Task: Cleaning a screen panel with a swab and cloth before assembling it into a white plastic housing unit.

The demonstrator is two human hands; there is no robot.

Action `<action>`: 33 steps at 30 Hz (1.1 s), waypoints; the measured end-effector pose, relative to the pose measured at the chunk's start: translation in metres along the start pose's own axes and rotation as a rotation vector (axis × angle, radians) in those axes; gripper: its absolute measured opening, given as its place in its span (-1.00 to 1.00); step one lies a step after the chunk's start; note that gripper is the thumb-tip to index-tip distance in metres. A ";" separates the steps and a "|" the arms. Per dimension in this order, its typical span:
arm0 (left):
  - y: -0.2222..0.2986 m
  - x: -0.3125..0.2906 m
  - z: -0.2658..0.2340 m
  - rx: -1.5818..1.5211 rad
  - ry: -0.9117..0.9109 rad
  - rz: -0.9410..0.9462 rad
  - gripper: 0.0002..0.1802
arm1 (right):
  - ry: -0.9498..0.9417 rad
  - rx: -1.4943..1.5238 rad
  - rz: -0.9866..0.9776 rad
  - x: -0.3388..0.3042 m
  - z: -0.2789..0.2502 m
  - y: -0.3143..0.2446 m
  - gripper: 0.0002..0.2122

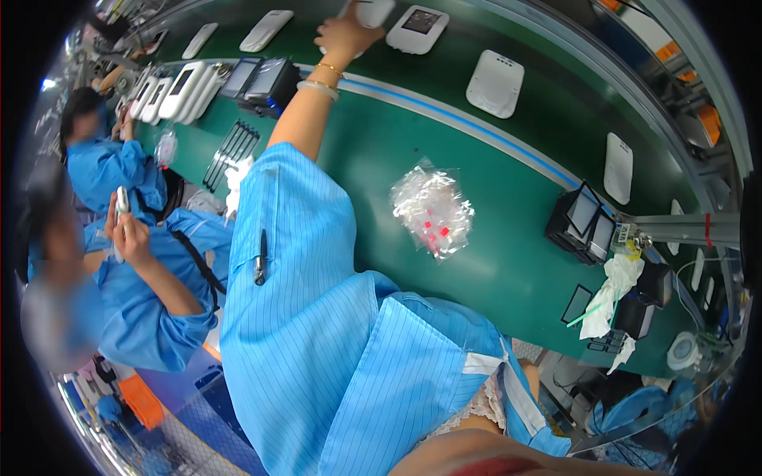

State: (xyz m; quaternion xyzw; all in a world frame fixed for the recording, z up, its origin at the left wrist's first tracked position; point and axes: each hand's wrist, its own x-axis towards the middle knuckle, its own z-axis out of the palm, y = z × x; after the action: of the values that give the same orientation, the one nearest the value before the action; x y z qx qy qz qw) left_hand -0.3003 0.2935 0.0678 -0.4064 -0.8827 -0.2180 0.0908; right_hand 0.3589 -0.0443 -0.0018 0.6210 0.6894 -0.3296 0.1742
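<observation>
My left hand (346,35) reaches far across the green bench to the conveyor at the top. It spans a flat white device (375,13), thumb at its right edge and fingers at its left, and appears to grip it. Part of that device is hidden under the hand. Right beside it lies another white device (417,30) with a dark window. My right hand is out of view. Nearer to me on the green bench (357,174) rests a clear plastic bag (433,213) with small red pieces.
More white casings, one of them (495,83) to the right, line the dark green belt (556,103). Black framed screens (583,222) are stacked at right, others (262,83) at left. A crumpled white cloth (615,289) lies near the right end. Co-workers in blue (151,293) sit at left.
</observation>
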 end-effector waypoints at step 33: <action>0.110 -0.357 -0.142 -1.864 -1.242 -0.114 -0.58 | 1.078 0.181 -1.215 0.042 -0.148 -0.214 -0.81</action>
State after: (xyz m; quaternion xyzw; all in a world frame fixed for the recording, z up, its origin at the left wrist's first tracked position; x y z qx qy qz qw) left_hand 0.0134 0.0496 0.1072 -0.3127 -0.2842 -0.5568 -0.7151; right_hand 0.1690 0.0841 0.1290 0.2239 0.8656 -0.0767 -0.4412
